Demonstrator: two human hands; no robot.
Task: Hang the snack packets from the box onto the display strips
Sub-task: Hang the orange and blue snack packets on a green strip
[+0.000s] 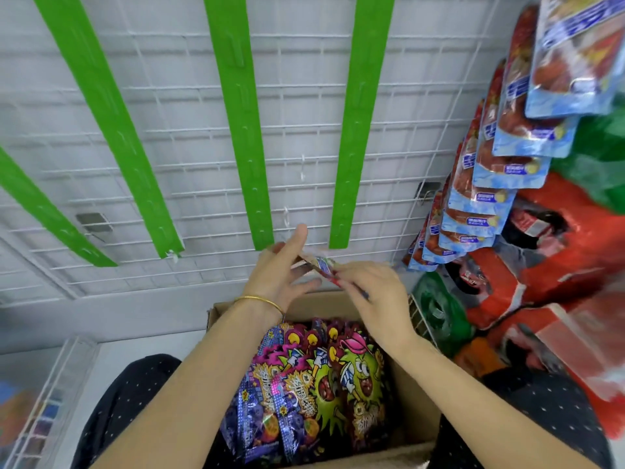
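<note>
Green display strips [358, 130] bare; left hand [284, 275] and right hand [375, 292] pinch one snack packet [323, 265] above the box [414, 397], hanging step begun, next likely aligning its hole to a strip tab.

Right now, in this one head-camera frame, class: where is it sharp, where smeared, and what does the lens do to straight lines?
Head view: boxed packets sharpest, foil glinting; held packet between left hand and right hand smeared; blue packets and red bags at the right edge blurred; green strips fan apart and wire grid bows, wide-angle distortion.
</note>
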